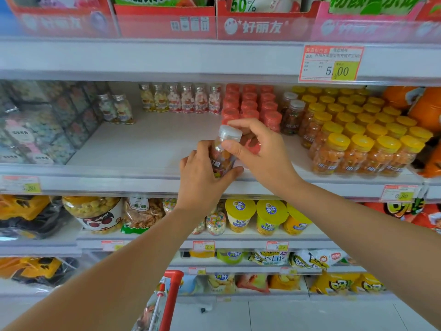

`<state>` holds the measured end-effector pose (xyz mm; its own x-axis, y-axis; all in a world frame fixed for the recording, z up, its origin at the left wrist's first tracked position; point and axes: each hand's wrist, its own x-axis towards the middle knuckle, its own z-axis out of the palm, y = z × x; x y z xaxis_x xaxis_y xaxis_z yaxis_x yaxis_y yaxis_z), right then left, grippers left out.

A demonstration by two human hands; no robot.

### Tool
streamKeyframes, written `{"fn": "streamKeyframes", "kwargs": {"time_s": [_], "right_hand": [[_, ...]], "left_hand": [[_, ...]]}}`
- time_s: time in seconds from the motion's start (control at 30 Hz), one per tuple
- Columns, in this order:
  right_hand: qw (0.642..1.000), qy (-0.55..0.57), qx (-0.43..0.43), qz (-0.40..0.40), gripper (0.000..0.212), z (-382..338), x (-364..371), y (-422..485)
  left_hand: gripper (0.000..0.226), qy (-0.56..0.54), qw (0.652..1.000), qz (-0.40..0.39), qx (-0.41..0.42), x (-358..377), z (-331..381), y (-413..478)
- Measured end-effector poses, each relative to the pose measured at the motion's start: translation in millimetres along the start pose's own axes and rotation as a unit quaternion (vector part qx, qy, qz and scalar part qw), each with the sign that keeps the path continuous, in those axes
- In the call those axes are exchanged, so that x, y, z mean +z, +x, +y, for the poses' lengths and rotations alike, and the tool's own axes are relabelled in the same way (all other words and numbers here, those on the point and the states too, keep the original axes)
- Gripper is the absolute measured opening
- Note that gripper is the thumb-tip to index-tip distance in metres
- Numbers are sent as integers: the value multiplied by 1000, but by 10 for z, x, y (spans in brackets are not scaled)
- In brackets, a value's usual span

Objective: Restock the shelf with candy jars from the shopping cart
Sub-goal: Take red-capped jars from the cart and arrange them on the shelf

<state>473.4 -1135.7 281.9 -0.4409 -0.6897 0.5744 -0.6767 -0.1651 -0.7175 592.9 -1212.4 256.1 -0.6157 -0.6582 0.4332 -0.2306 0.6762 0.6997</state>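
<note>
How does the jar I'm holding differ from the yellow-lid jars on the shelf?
The held jar has a clear grey lid; the yellow-lid jars have yellow ones. The held jar is tilted, gripped by the left hand and right hand; the yellow-lid jars stand upright in rows. Its candy looks mixed-colour, theirs orange. Both are clear, similarly shaped.

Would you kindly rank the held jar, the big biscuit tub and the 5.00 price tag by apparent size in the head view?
1. The price tag and the biscuit tub: look alike, so unranked.
2. The jar: clearly smallest.
</note>
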Motion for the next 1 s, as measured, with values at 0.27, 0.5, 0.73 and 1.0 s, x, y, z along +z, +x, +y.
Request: {"fn": "streamKeyframes", "kwargs": {"time_s": [0.27, 0.5, 0.73, 1.0], "right_hand": [[1000, -14, -20, 11, 29, -21, -103, 13], [990, -130, 34, 46, 35, 57, -794, 89], [943, -306, 82, -104, 37, 125, -1321, 232], [906, -380, 75, -169, 39, 393, -1448, 425]], "left_hand": [[45, -21, 999, -41, 24, -165, -57, -49], [49, 88, 990, 4, 114, 95, 173, 106], [59, 201, 965, -16, 169, 409, 411, 438], [78, 313, 922, -75, 216, 620, 393, 720]]}}
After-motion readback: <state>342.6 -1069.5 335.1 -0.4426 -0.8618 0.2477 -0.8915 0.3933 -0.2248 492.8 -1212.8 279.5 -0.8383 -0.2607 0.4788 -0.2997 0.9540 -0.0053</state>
